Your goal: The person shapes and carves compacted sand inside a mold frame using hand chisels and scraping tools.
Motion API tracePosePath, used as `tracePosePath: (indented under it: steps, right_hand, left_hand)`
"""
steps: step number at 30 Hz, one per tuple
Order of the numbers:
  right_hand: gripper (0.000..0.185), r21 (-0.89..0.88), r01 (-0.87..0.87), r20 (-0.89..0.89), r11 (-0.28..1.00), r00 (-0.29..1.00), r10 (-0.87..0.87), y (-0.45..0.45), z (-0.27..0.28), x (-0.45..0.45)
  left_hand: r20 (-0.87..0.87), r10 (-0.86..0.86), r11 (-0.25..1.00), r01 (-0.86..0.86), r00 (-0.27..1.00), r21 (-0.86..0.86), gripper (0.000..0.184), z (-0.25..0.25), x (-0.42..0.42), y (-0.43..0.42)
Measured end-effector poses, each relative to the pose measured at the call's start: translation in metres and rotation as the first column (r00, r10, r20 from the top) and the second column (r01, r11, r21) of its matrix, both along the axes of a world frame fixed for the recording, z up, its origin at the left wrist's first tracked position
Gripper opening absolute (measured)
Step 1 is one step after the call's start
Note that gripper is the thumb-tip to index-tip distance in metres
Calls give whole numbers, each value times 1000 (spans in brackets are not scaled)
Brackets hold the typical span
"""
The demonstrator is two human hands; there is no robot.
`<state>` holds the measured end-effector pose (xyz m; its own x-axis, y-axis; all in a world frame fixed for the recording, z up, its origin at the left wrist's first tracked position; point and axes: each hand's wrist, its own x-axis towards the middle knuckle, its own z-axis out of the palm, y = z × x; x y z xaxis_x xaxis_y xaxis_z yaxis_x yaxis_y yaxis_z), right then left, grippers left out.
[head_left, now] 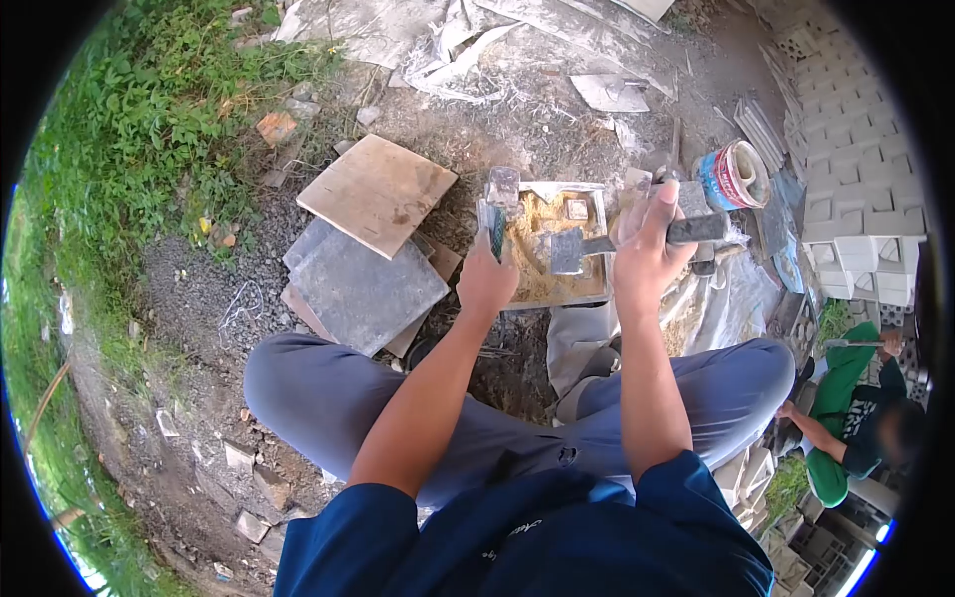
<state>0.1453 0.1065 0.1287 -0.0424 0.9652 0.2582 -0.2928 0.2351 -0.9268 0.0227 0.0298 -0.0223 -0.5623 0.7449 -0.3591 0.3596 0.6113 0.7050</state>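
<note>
My right hand (649,257) is closed round a hammer, near the middle of its handle. The metal hammer head (567,251) points left, over a shallow tray (599,214) of yellowish sand or dust. To the right of my fingers sticks out the dark grip (698,230). At the tray's left edge my left hand (487,282) is closed on a thin flat piece with a greenish side (496,227), held upright; its kind is unclear. Just beyond it sits a small grey block (503,186). A small square piece (576,209) lies in the tray.
Left of the tray lie a tan slab (378,194) and a grey slab (370,284), stacked. A paint bucket (734,175) stands right, near stacked pale blocks (856,149). Another person (846,428) works at far right. Plants (149,119) grow at left.
</note>
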Motion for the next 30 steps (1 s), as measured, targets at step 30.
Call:
tracePosePath:
  steps: [30]
  right_hand:
    - [51, 44, -10, -53, 999, 998, 12, -21, -32, 8]
  left_hand:
    - [-382, -438, 753, 565, 814, 338, 55, 16, -16, 3]
